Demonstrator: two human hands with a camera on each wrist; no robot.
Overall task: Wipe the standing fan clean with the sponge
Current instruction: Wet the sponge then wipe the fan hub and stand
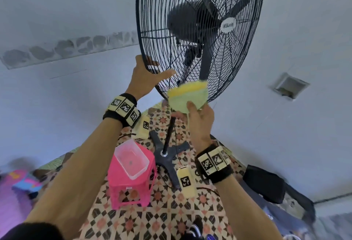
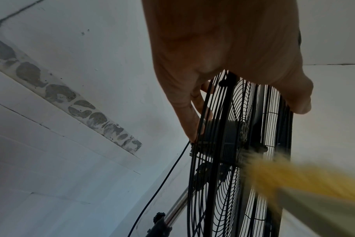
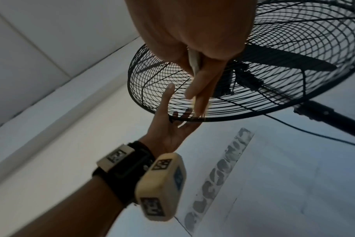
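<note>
1. Presently, the right hand (image 1: 200, 119) grips the sponge (image 1: 187, 94) against the fan grille (image 1: 238, 79) at its bottom edge.
2. Left hand (image 1: 144, 75) clasps the grille's lower-left rim.
3. Risk, as judged: hard pressure may tip the fan or snag the sponge on wires.

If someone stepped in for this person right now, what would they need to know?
Left hand: holds the lower rim of the fan's black wire guard, thumb on the front, fingers behind.
Right hand: grips the yellow-and-green sponge, pressed against the guard's bottom edge.
Clear plastic tub sits on the pink stool beside the fan's base.
Done: wiping is under way at the guard's bottom.
Left: how much is already clean cannot be told.
</note>
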